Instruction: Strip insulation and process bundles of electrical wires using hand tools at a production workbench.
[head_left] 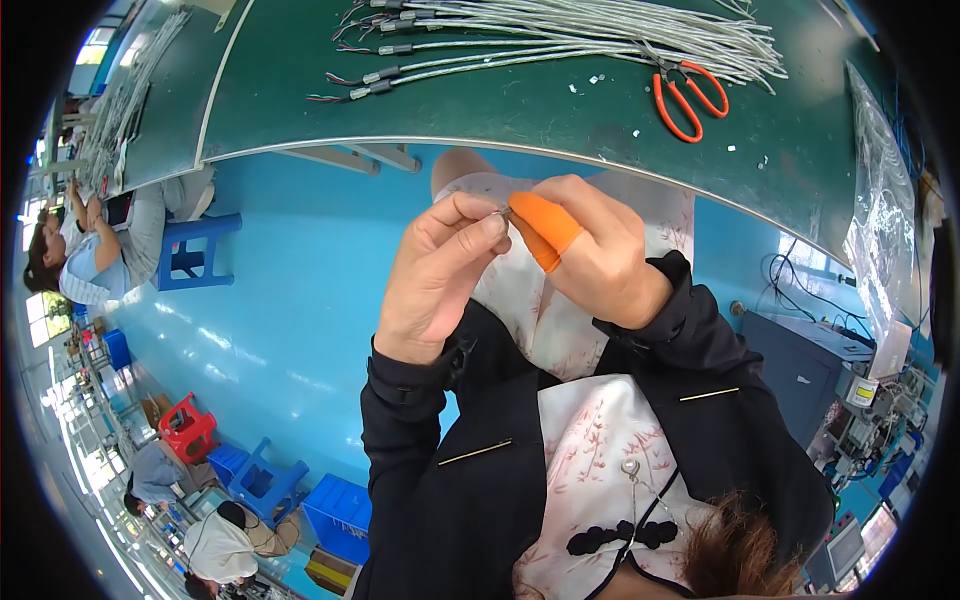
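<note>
In front of my lap, my left hand (437,262) and my right hand (608,250) meet fingertip to fingertip. Between them shows a small metallic piece (505,212), too small and too covered by the fingers to name. The left thumb and index finger pinch it from one side. Orange finger covers (548,228) sit on the thumb and index finger of the right hand, which is closed against the same piece. Beyond the hands, red-handled snips (682,100) lie on the green table (480,115), their jaws over a bundle of clear-jacketed cables (590,32).
Cables end in dark sleeves and thin coloured wires (345,90) at the table's far left. White scraps (597,79) dot the table. Clear plastic sheeting (880,190) hangs at the right. A grey cabinet (790,365) stands below. Co-workers, blue stools (200,250) and a red stool (187,428) are leftward.
</note>
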